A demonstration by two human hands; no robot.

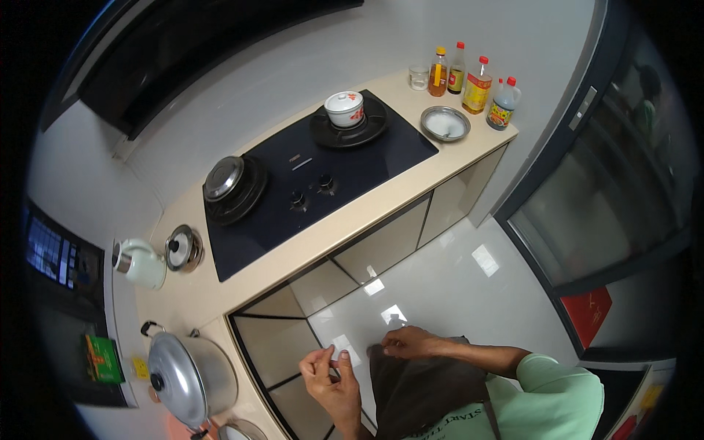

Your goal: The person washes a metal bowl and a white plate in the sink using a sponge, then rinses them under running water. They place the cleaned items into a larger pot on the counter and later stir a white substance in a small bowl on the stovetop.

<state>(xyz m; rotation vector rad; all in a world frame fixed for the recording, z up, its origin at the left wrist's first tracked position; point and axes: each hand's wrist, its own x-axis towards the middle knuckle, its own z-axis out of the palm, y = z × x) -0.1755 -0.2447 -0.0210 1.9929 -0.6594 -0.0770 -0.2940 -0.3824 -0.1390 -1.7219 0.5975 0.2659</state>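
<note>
My left hand (333,385) is raised near the bottom middle, over the floor beside the cabinet corner. Its thumb and index finger stand a little apart with nothing visible between them, and the other fingers are bent. My right hand (410,342) hovers in front of the dark apron (423,385), its fingers loosely curled and partly hidden from view. Neither hand touches the counter. Ahead lies a black glass gas hob (275,220). A white lidded pot with red-orange decoration (345,110) sits on its right burner. A domed metal lid or pan (224,179) rests at its left burner.
Sauce and oil bottles (477,88), a glass jar (418,78) and a metal bowl of white contents (445,123) stand at the right end. Leftward are a pale green kettle (143,264), a small lidded pot (181,247) and a large aluminium pot (192,379). A dark-framed door (583,181) stands right.
</note>
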